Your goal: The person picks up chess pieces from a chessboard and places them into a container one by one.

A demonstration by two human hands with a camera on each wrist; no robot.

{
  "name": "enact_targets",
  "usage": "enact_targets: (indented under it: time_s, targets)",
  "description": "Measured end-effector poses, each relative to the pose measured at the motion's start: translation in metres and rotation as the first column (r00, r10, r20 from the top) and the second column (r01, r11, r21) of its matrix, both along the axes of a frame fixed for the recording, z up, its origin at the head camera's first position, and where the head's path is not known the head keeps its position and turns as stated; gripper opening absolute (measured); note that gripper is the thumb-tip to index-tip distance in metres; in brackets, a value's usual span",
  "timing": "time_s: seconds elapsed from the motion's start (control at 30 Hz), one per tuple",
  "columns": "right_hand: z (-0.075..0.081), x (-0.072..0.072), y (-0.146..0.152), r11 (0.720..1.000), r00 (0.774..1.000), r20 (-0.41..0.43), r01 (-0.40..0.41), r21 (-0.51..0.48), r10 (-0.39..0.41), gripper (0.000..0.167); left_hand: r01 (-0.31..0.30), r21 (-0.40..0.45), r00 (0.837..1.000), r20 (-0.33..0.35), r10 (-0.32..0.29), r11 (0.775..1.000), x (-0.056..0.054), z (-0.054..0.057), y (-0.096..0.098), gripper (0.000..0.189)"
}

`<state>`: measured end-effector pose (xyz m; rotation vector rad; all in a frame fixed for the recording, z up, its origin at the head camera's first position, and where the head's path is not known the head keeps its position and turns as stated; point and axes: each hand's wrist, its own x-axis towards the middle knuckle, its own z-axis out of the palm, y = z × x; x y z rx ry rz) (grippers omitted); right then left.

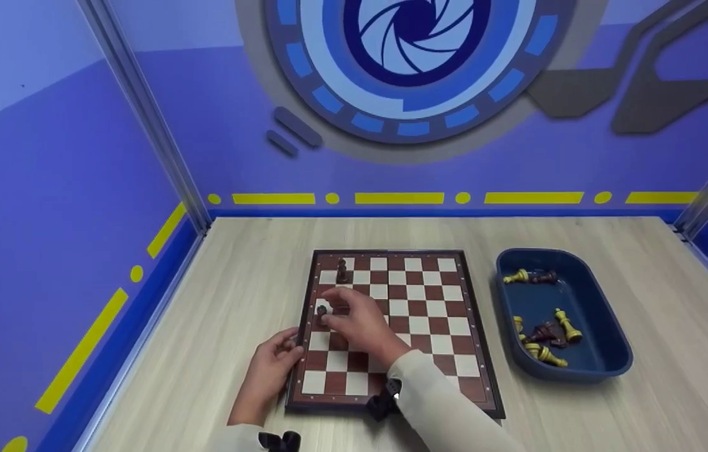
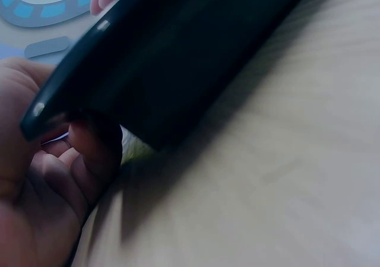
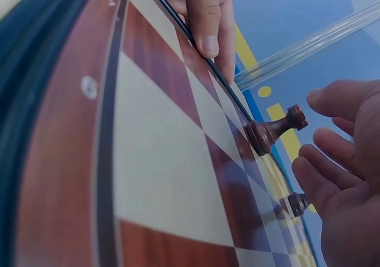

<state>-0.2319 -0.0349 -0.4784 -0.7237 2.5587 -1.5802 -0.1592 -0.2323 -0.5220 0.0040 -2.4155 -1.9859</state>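
A brown-and-white chessboard (image 1: pixel 435 309) lies on the table. At its left edge, my left hand (image 1: pixel 269 370) holds the dark rim, fingers curled below the edge in the left wrist view and thumb on top. A dark brown rook (image 3: pixel 271 133) stands upright on a square near the board's left side. Around it, my right hand (image 3: pixel 356 166) has thumb and fingers spread, with a gap between the fingertips and the rook in the right wrist view. Farther back on the board stands a second dark chess piece (image 1: pixel 342 271).
Right of the board sits a blue plastic bin (image 1: pixel 599 314) with several yellow and dark brown chess pieces lying in it. Purple panels (image 1: pixel 215 125) wall the table (image 1: pixel 247 270) at the back and sides.
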Motion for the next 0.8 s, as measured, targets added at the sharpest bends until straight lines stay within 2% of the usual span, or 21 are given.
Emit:
enact_targets:
  time_s: [0.3, 0.53, 0.8]
  targets:
    - [-0.005, 0.002, -0.006, 0.999, 0.998, -0.055, -0.008, 0.037, 0.010, 0.031, -0.006, -0.030, 1.000, -0.005, 0.005, 1.000, 0.002, -0.001, 0.000, 0.045]
    - [-0.004, -0.001, -0.010, 0.996, 0.995, -0.098, 0.031, 0.079, -0.023, 0.026, 0.001, -0.045, 1.000, -0.014, -0.002, 0.999, 0.000, -0.002, -0.001, 0.046]
    - [-0.003, -0.003, -0.015, 0.991, 0.992, -0.114, 0.070, 0.113, -0.058, 0.016, 0.014, -0.037, 0.999, 0.031, -0.013, 0.999, 0.000, 0.002, -0.002, 0.048]
